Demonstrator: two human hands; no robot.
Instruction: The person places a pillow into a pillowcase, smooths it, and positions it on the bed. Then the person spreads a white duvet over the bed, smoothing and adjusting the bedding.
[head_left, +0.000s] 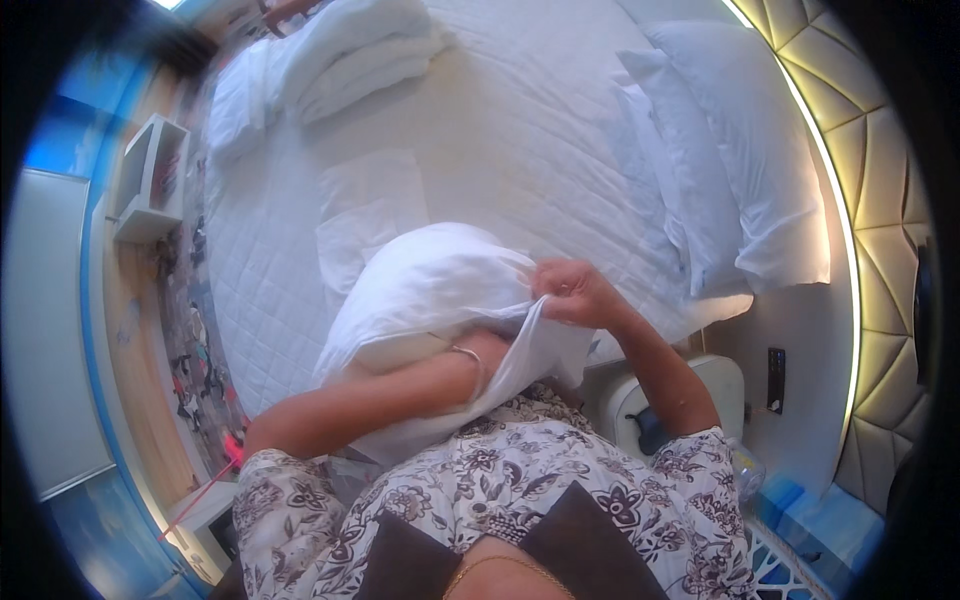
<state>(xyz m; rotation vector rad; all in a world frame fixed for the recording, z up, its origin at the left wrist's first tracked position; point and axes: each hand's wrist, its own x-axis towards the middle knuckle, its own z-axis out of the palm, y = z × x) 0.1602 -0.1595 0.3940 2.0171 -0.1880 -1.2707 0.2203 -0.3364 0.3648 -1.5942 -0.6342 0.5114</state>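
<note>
A white pillow (397, 351) sits against my body at the near edge of the bed, partly inside a white pillowcase (442, 274). My right hand (574, 294) pinches the pillowcase's open edge and pulls it taut at the right. Past the bracelet, my left hand (487, 345) reaches into the pillowcase opening. Its fingers are hidden by the fabric, so their grip cannot be made out. Beyond the pillow, a flat folded white cloth (375, 191) lies on the quilted white bed cover (255, 300).
Several white pillows (772, 165) lean at the right by the padded headboard (892, 285). A folded white duvet (360, 64) rests at the far left. A pale bedside stand (720, 382) is close to my right elbow. On the left is a white wall shelf (154, 176).
</note>
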